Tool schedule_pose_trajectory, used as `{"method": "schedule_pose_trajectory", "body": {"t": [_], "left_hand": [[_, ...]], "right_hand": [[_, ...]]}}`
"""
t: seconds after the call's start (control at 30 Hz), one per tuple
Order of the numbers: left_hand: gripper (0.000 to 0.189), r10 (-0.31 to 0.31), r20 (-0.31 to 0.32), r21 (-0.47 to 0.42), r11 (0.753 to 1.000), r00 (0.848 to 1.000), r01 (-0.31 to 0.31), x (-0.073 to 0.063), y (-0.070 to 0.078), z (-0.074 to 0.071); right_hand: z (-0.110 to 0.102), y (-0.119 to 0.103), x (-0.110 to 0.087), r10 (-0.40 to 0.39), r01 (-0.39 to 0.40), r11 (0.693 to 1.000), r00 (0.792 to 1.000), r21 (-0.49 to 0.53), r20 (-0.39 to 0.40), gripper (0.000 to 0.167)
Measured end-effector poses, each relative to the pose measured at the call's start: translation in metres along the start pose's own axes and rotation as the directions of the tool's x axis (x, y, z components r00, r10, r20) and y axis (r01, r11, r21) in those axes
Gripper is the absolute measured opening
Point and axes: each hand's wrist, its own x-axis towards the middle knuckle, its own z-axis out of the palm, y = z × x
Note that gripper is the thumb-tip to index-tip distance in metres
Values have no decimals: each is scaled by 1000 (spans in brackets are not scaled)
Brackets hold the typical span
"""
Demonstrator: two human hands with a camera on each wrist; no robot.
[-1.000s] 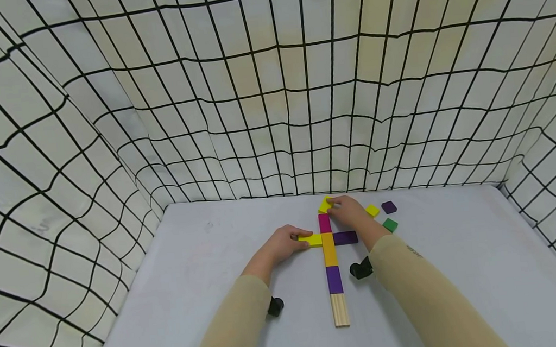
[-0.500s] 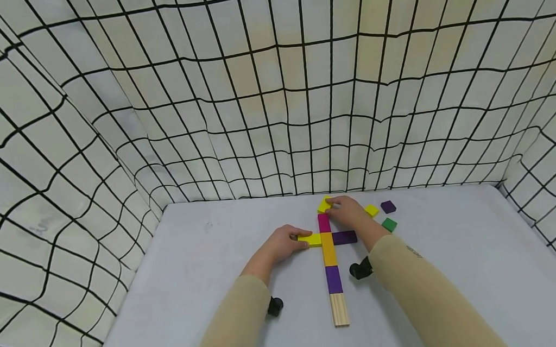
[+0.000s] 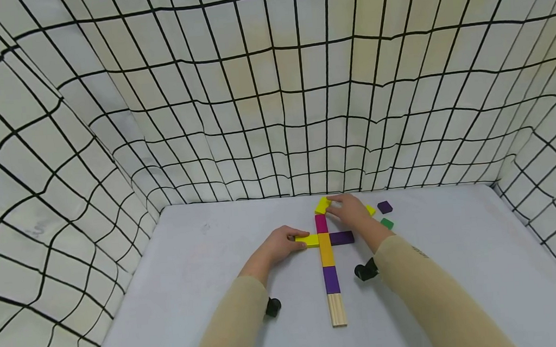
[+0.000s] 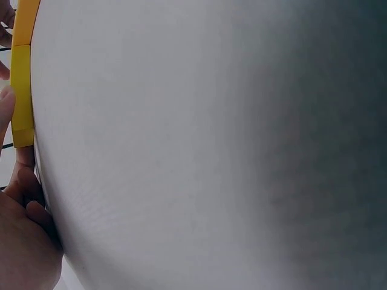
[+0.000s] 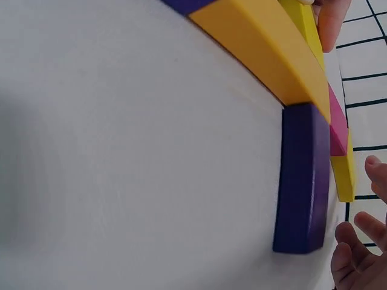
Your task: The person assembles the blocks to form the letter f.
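Flat coloured blocks form a cross on the white table. My left hand (image 3: pixel 281 243) pinches the yellow block (image 3: pixel 312 240) forming its left arm, thumb on the near side, index finger on the far side. That block's inner end meets an orange block (image 3: pixel 326 249). My right hand (image 3: pixel 350 210) is at the far end beside a slanted yellow block (image 3: pixel 322 206) behind the pink block (image 3: pixel 321 224). In the right wrist view, gaps show between the right fingertips (image 5: pixel 373 163) and this slanted yellow block (image 5: pixel 343 178). A dark purple block (image 3: pixel 342 238) forms the right arm.
Below the orange block follow a purple block (image 3: pixel 331 279) and a bare wood block (image 3: pixel 336 310). Past my right hand lie a dark purple piece (image 3: pixel 385 207), a green piece (image 3: pixel 387 223) and a partly hidden yellow piece (image 3: pixel 371 209). Black netting (image 3: pixel 303 122) lines the surrounding walls.
My right hand has shifted slightly to the right and covers more of the loose yellow piece. The left hand keeps its pinch on the left yellow block. The head view has shifted a little.
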Motion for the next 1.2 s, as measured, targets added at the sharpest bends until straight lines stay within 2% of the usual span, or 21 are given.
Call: {"method": "schedule_pose_trajectory", "body": {"t": [0.3,0.5,0.83,0.97,1.2], "left_hand": [[28,-23,-6,-16,1000,1000,23,-1,-1,-1],[28,-27,-5,-30,999,1000,27,0,-2,-2],[28,-21,-5,-40,999,1000,20,0,-3,-2],[28,-22,-4,-36,999,1000,22,-1,-2,-2],[28,-15,-6,-38,999,1000,15,-5,3,-1]], "right_hand": [[-19,4,-7,-44,45,996,999,-72,10,50],[-35,22,-16,-92,92,991,996,-100,7,51],[-61,54,-31,-123,122,979,992,-161,3,50],[-66,61,-35,-114,115,982,993,-151,13,49],[-69,61,-38,-35,43,987,998,-158,54,49]]}}
